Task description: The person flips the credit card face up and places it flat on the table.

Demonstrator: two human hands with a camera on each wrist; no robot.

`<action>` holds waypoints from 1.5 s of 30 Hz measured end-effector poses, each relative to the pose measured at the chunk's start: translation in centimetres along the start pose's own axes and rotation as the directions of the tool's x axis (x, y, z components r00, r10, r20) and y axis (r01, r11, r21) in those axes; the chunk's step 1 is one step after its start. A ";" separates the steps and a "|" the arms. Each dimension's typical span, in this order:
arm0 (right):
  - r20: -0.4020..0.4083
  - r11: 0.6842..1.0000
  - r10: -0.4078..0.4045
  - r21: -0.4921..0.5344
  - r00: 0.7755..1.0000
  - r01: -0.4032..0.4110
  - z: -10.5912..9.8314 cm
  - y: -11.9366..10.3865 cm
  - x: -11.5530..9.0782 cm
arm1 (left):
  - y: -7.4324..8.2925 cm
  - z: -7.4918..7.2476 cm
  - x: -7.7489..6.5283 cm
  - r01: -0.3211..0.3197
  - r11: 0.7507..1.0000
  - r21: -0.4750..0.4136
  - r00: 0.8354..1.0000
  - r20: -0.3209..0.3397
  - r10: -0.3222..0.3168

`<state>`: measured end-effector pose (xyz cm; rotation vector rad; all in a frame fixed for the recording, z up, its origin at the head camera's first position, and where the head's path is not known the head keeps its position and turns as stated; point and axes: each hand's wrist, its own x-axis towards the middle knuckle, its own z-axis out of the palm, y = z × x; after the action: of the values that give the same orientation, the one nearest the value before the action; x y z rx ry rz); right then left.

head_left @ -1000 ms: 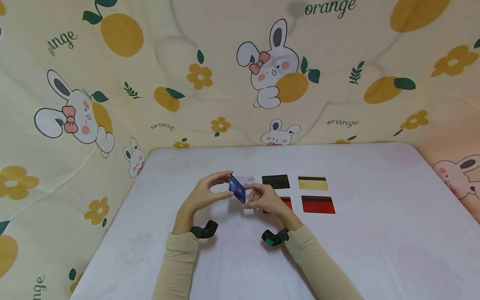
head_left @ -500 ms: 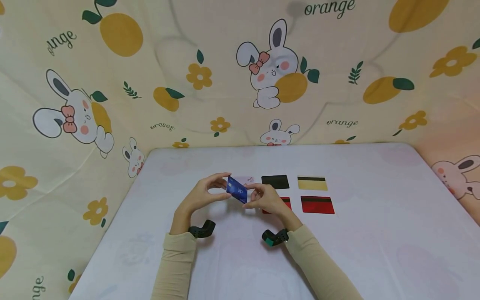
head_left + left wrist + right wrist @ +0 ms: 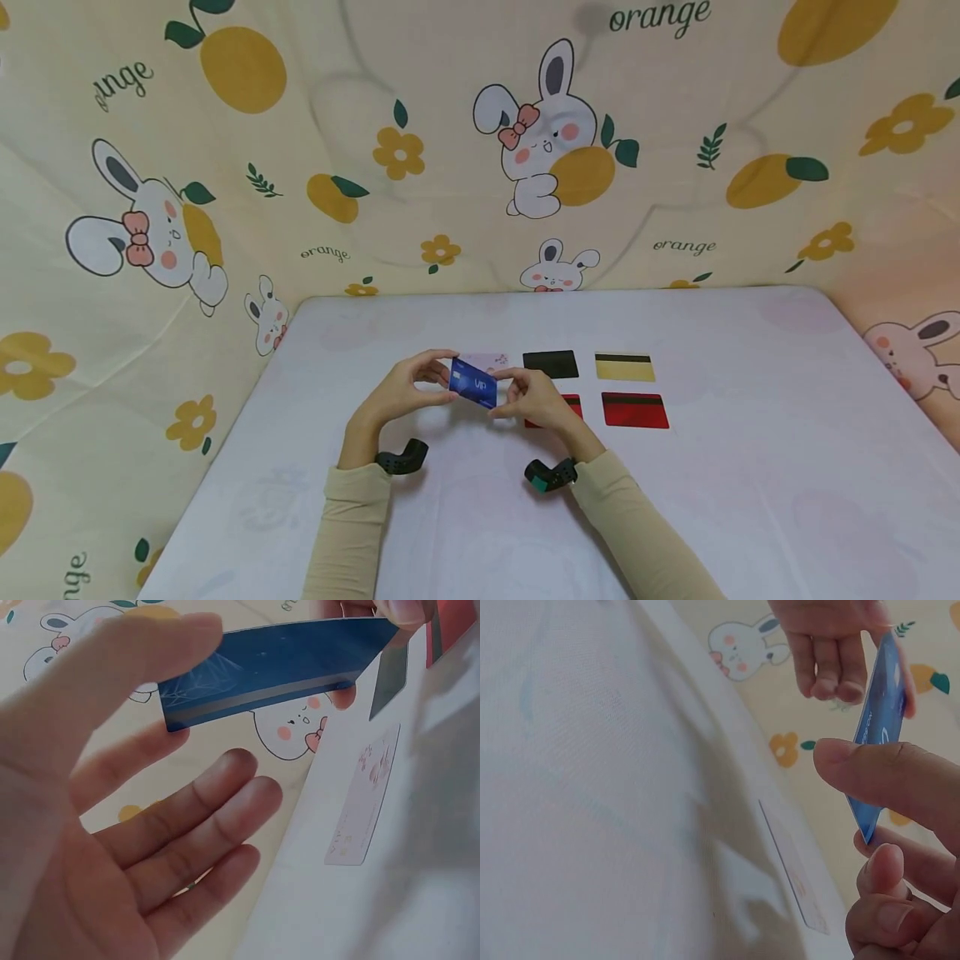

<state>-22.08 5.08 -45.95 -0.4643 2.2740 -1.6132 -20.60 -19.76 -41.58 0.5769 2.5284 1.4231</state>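
A blue card (image 3: 473,383) is held up off the tabletop (image 3: 712,517) between two bare hands, slanting downward toward the right. The left hand (image 3: 408,387) has its grip clamped on one end, thumb against index finger, with the other three fingers extended loosely; the right hand (image 3: 534,396) has its grip clamped on the opposite end, thumb on the front and a finger behind, its remaining fingers bent. The card is a thin, smooth, glossy rectangle: its front carries white letters reading "VIP" and a small pale chip, while its back shows a grey stripe along one long edge and fine, pale, web-like lines; lettering seen obliquely from the right wrist cannot be read. Behind it, a pale card (image 3: 495,362) with a pink blossom design lies flat, its tiny print illegible. Beside that come a plain-looking black card (image 3: 551,364) and a gold card (image 3: 626,367) with a black stripe. Nearer the person lie a red card (image 3: 635,411) with a dark stripe and a second red one (image 3: 573,403), partly covered by the right hand. The cream fabric backdrop (image 3: 660,100), softly creased, repeats the word "orange" among rabbits, fruit and flowers.
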 end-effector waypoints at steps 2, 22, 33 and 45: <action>-0.006 1.000 0.003 -0.007 1.000 -0.003 0.0 0.2 0.1 | -0.1 0.0 0.0 0.008 1.000 0.002 1.000 0.002 -0.008; -0.062 0.996 0.034 -0.080 0.998 -0.039 0.0 0.4 0.2 | -1.1 0.2 0.3 0.072 0.992 0.105 0.997 0.019 -0.075; -0.064 0.994 0.045 -0.096 0.997 -0.051 -0.1 0.4 0.2 | -1.4 0.2 0.3 0.097 0.991 0.097 0.995 0.029 -0.100; -0.055 0.992 0.052 -0.116 0.997 -0.058 -0.3 0.4 0.0 | -2.1 0.3 0.5 0.121 0.990 0.072 0.990 0.060 -0.125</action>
<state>-22.29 5.47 -46.27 -0.3884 2.4077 -1.4873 -21.41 -20.29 -43.54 0.4608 2.5230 1.2603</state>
